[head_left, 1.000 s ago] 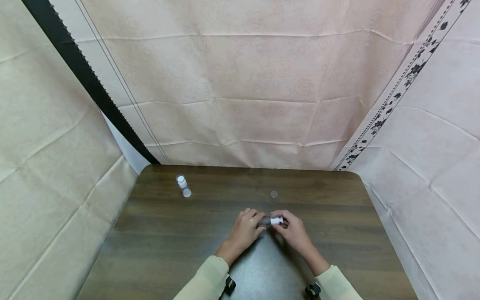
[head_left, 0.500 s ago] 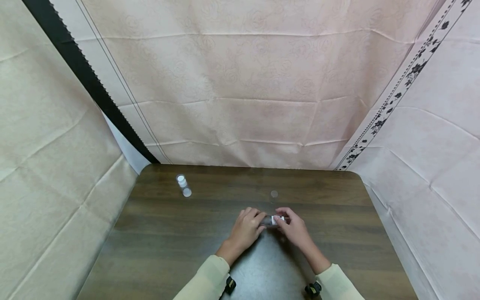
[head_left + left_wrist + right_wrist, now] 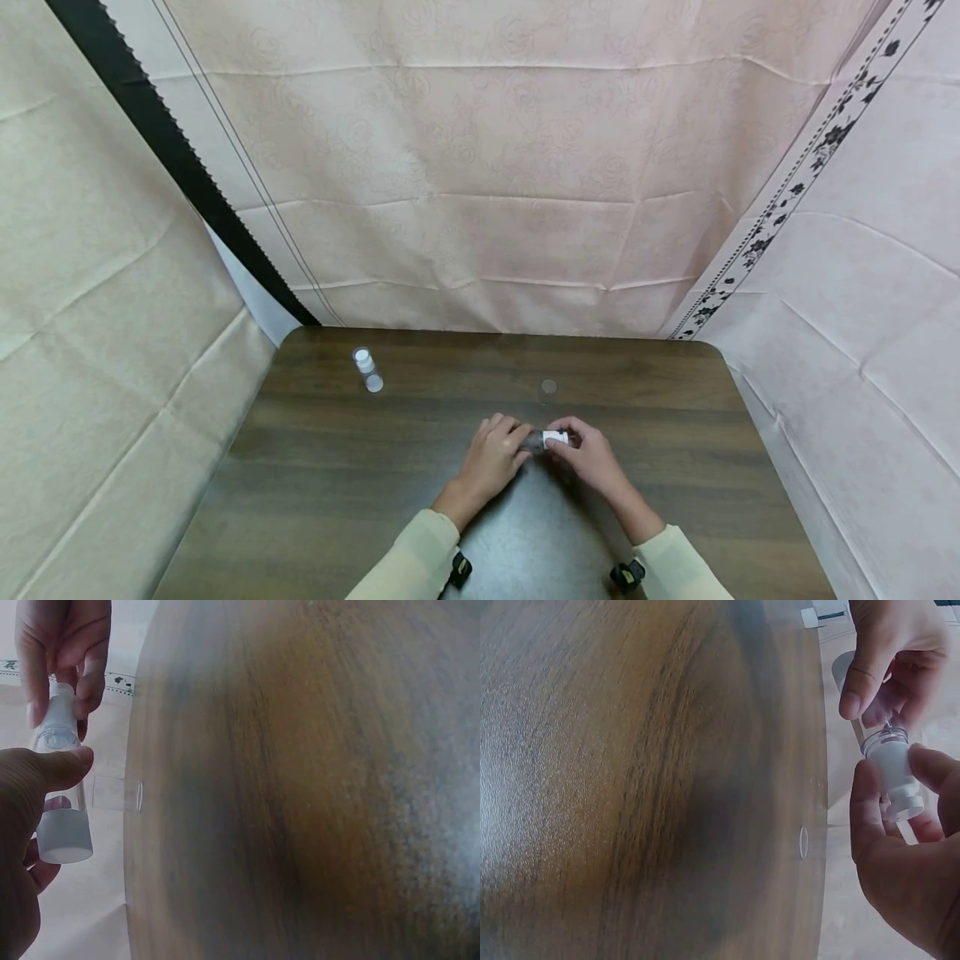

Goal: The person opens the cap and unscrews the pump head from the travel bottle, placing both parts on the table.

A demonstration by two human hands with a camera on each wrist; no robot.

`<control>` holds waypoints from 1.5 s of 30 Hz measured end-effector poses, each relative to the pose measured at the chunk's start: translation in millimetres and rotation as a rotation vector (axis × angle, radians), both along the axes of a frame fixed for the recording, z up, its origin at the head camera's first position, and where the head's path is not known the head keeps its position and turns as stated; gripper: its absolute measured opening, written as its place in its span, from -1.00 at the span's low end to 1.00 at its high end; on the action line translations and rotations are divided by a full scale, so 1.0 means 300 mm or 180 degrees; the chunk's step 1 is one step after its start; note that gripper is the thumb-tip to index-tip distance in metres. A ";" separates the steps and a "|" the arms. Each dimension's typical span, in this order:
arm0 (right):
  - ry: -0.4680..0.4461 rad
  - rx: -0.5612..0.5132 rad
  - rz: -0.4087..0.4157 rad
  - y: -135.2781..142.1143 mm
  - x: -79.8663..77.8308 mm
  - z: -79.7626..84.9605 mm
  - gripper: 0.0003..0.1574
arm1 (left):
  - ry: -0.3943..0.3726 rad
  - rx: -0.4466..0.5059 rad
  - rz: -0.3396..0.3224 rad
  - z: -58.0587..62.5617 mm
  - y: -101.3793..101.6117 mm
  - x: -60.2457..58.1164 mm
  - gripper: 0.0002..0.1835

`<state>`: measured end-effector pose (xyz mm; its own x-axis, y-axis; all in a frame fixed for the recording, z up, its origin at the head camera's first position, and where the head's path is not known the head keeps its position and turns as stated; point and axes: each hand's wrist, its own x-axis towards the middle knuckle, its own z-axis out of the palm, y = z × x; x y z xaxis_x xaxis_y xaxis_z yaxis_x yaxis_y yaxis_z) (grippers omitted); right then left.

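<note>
Fingers curled, the left hand (image 3: 489, 458) grips a clear, white-based bottle (image 3: 533, 442) while the right hand (image 3: 592, 460) pinches its white top (image 3: 556, 437), lower centre of the head view. Above, a clear cylinder (image 3: 116, 793) stands on the worktop (image 3: 315, 467).

brn wood tbl (image 3: 675, 467), creased cloth bkgd (image 3: 480, 150)

- Head: I look down and forward across the desk (image 3: 315, 500) to the far cloth (image 3: 480, 167).
- Left and right wrist: I'm close in, the far edge (image 3: 129, 847) running upright.
- All three share the bottle (image 3: 71, 796), left grip (image 3: 19, 825) and right grip (image 3: 64, 645).
</note>
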<state>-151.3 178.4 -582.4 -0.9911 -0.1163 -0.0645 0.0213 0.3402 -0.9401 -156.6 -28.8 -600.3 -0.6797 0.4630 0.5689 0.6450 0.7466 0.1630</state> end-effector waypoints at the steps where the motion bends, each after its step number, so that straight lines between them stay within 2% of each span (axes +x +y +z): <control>1: 0.0058 0.0040 0.0022 0.003 0.000 -0.001 -0.76 | -0.0009 0.0006 0.0006 0.000 0.000 0.000 -0.59; 6: 0.0292 0.0186 0.0061 0.007 0.002 -0.001 -0.73 | -0.0132 -0.0013 0.0032 -0.003 0.001 0.002 -0.59; 14: 0.0235 -0.0020 -0.0126 -0.011 0.010 0.004 -0.65 | -0.0341 -0.0050 0.0112 0.002 0.005 0.006 -0.60; 15: 0.0227 -0.0038 -0.0151 -0.015 0.012 0.007 -0.62 | -0.0360 -0.0050 0.0116 0.002 0.006 0.006 -0.60; 18: 0.0232 -0.0040 -0.0155 -0.032 0.033 0.066 -0.56 | -0.0359 -0.0055 0.0116 0.001 0.007 0.005 -0.60; 21: 0.0221 0.0016 -0.0213 -0.037 0.035 0.067 -0.50 | -0.0362 -0.0065 0.0118 0.001 0.009 0.006 -0.60; 22: 0.0229 0.0058 -0.0238 -0.036 0.036 0.064 -0.49 | -0.0353 -0.0072 0.0116 0.001 0.009 0.007 -0.60; 25: 0.0222 0.0161 -0.0361 -0.027 0.020 0.006 -0.47 | -0.0302 -0.0069 0.0101 0.001 0.010 0.007 -0.60; 30: 0.0229 0.0301 -0.0380 -0.022 0.018 -0.004 -0.50 | -0.0180 -0.0063 0.0076 -0.001 0.012 0.005 -0.60; 38: 0.0396 0.0454 -0.0444 -0.023 0.018 -0.011 -0.48 | -0.0279 -0.0058 0.0115 -0.001 0.012 0.008 -0.59; 45: 0.0725 0.0297 -0.0545 -0.021 0.019 -0.017 -0.46 | -0.0313 0.0120 0.0141 -0.001 0.006 0.006 -0.57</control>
<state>-145.6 172.1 -587.5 -0.9860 0.0497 0.1594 -0.1222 0.4352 -0.8920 -155.0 -27.0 -600.5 -0.7524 0.4108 0.5150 0.5911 0.7661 0.2525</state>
